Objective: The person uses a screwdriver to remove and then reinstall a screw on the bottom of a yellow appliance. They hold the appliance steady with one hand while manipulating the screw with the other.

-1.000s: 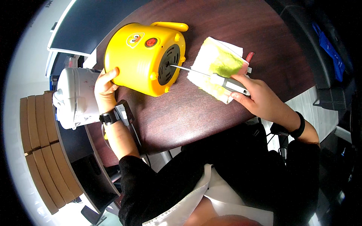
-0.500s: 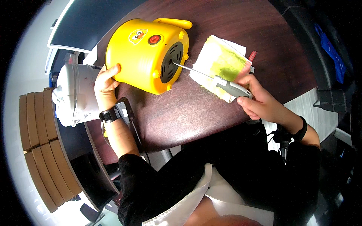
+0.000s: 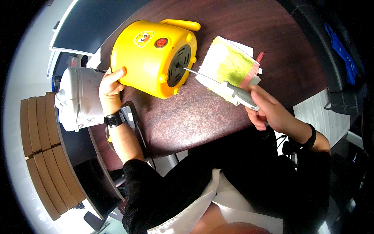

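Note:
A yellow pot-shaped appliance (image 3: 140, 64) with a face sticker, red button and yellow handle lies tipped on its side, its black vented base (image 3: 177, 76) facing right. My left hand (image 3: 112, 87) grips its lower left edge, fingers partly hidden behind it. My right hand (image 3: 265, 107) is closed on the grey-handled screwdriver (image 3: 243, 97), whose metal shaft points left with the tip at the middle of the base. Under the screwdriver, right of the appliance, lies a white, yellow-green stained cloth (image 3: 224, 58), with a small red object (image 3: 260, 57) beside it.
The dark wood desk (image 3: 183, 124) curves across the view. At left stand a white lidded appliance (image 3: 80, 97), stacked cardboard boxes (image 3: 46, 152) and a monitor (image 3: 80, 25). A black device with cable (image 3: 132, 117) lies by my left wrist. At right are a black chair (image 3: 339, 101) and blue fabric (image 3: 343, 54).
My right hand has shifted slightly down and changed its hold on the screwdriver handle, which tilts a little more. The appliance and my left hand have moved slightly right.

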A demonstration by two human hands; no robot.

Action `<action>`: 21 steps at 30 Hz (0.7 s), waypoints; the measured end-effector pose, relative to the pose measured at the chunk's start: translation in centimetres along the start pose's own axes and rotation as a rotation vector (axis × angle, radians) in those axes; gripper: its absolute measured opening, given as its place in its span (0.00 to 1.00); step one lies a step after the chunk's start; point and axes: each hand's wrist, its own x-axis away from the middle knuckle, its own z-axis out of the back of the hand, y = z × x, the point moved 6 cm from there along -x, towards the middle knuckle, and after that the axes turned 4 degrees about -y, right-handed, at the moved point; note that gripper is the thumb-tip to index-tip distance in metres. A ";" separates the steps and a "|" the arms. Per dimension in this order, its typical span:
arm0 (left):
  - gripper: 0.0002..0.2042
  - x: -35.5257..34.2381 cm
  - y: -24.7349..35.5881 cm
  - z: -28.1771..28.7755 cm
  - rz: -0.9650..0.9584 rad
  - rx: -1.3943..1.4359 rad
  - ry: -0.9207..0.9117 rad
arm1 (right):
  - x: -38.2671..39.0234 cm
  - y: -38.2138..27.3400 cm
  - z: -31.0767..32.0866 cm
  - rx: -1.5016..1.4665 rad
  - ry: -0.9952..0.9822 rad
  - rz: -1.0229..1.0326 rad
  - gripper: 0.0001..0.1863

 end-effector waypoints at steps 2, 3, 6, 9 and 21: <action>0.23 -0.3 0.0 -0.5 0.000 0.000 -0.021 | 0.3 -0.2 -0.2 0.095 -0.001 0.031 0.13; 0.22 -0.4 0.1 -0.7 0.000 0.000 -0.031 | 0.5 -0.1 -0.3 0.139 -0.021 0.053 0.13; 0.23 -0.3 -0.1 0.0 -0.014 -0.012 0.011 | 0.6 0.1 -0.2 0.143 -0.021 0.099 0.13; 0.23 -0.4 0.0 -0.1 -0.028 -0.009 0.024 | 0.4 0.4 0.0 0.005 -0.037 0.080 0.12; 0.24 -0.4 0.2 -0.9 -0.003 -0.018 0.010 | 0.7 0.2 0.1 0.137 -0.014 0.063 0.12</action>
